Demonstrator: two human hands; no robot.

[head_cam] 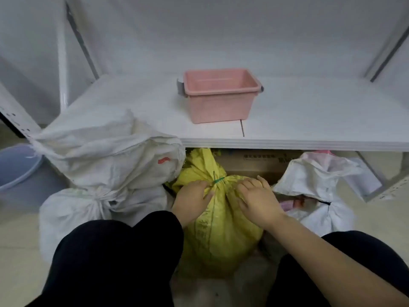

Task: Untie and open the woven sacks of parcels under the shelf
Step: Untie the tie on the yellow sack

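A yellow woven sack (218,231) stands on the floor between my knees, its neck bound by a green tie (218,180) just below the shelf edge. My left hand (192,201) grips the sack's neck from the left, fingers at the tie. My right hand (257,198) rests on the neck from the right, fingers curled on the fabric. A white woven sack (101,165) stands at the left, tied with white cord at its waist. Another white sack (314,187) at the right gapes open, with pink parcels showing inside.
A pink plastic tub (221,96) sits on the white shelf (309,120) above the sacks. A cardboard box (254,162) stands behind the yellow sack under the shelf. A blue basin (15,165) lies at the far left. My dark-trousered knees fill the bottom of the view.
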